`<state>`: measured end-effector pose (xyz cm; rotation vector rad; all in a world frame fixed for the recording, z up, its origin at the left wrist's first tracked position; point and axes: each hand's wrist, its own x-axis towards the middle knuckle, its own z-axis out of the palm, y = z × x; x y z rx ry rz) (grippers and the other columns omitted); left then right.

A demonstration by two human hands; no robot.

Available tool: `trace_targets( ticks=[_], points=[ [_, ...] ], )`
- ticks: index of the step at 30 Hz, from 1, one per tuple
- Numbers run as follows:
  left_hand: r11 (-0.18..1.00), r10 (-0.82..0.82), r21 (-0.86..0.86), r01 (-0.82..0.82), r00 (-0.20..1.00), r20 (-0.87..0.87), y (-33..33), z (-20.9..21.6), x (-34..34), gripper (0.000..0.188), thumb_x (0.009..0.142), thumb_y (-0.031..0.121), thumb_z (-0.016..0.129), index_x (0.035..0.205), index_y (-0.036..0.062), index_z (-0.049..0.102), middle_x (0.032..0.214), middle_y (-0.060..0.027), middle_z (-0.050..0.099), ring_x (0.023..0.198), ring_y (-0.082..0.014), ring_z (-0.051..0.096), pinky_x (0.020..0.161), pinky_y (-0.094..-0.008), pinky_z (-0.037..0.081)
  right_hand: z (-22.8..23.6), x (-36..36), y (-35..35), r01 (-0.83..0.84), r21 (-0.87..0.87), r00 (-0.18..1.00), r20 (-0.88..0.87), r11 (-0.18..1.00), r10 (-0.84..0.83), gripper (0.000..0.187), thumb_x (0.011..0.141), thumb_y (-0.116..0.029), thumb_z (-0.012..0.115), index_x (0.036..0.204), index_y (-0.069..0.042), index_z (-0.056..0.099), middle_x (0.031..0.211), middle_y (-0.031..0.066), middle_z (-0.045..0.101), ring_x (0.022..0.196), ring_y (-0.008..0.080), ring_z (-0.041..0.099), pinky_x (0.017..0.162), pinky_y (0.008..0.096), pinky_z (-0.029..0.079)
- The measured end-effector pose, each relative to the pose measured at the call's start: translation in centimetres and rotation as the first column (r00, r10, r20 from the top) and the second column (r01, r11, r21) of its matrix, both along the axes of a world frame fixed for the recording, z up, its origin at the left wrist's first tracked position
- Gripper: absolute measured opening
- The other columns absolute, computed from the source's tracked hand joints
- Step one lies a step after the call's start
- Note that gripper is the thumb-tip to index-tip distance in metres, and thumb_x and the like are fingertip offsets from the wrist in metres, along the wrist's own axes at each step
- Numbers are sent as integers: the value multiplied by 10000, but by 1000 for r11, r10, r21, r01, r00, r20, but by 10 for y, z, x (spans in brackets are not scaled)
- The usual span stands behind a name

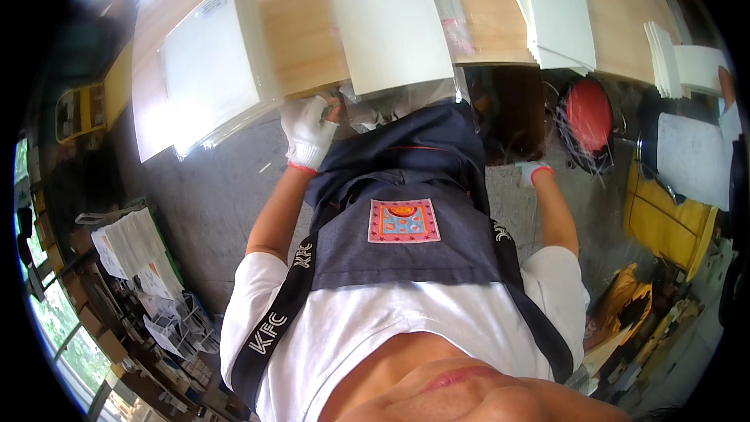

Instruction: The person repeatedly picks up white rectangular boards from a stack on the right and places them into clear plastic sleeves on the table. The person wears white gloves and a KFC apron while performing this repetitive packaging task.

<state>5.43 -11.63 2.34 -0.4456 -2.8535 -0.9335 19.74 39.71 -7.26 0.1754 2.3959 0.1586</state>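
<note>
My left hand (pixel 309 130), in a white glove with a red cuff and bare fingertips, is at the table's front edge. Its thumb and fingers are curled together; what they pinch, if anything, I cannot make out. Just right of it, clear plastic film (pixel 414 98) hangs over the edge below a stack of white sheets (pixel 391 31) with a small label. My right hand (pixel 534 173), gloved too, is low beside a dark brown box (pixel 512 113). Its fingers are blurred, with wispy clear plastic near them.
On the wooden table (pixel 305 47) lie a plastic-wrapped white stack (pixel 211 70) at left and fanned white sheets (pixel 558 16) at right. A red round stool (pixel 587 116) stands under the right side. A person's arm (pixel 728 94) shows at far right. Left behind, a rack holds papers (pixel 137 246).
</note>
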Motion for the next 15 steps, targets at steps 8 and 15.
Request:
trace_targets(
  ticks=[8,15],
  points=[
    [836,-544,-252,487,678,-495,41,29,-35,229,622,75,702,830,62,608,961,-45,610,827,-256,575,663,-371,491,120,-138,-149,-591,-11,188,-974,807,124,215,698,-178,705,882,-125,608,931,21,611,911,232,581,747,352,494],
    [884,-452,-71,463,804,-387,22,24,-21,303,588,45,672,889,68,657,893,-72,623,830,-272,580,724,-374,479,97,-157,-170,-800,-172,167,-984,574,-62,152,644,-131,747,751,-130,638,811,17,600,720,207,580,620,342,476]
  ],
)
